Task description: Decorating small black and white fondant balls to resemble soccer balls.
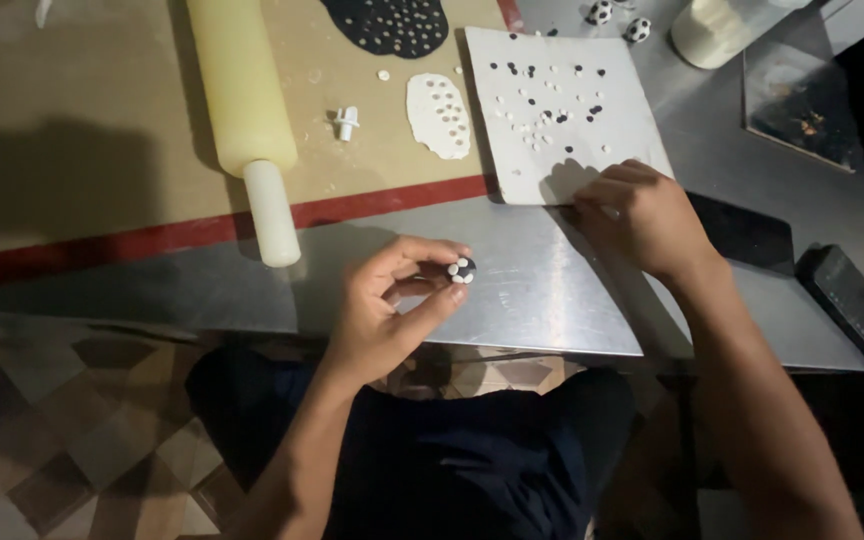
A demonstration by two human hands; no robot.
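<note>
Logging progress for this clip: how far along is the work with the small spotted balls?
Done: two spotted balls sit at the table's far edge, and the white sheet and black sheet are punched. In hand: the left hand pinches a black ball bearing a few white dots; the right hand rests on the white board. Left: loose dots remain there.

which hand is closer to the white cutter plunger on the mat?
Left. The left hand sits below the small white cutter, pinching a black-and-white ball; the right hand is farther off, on the white board.

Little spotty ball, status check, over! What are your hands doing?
Left hand pinches small black ball with white dots at fingertips. Right hand rests on white sheet edge, among loose dots. Rolling pin lies left, clear of both.
</note>
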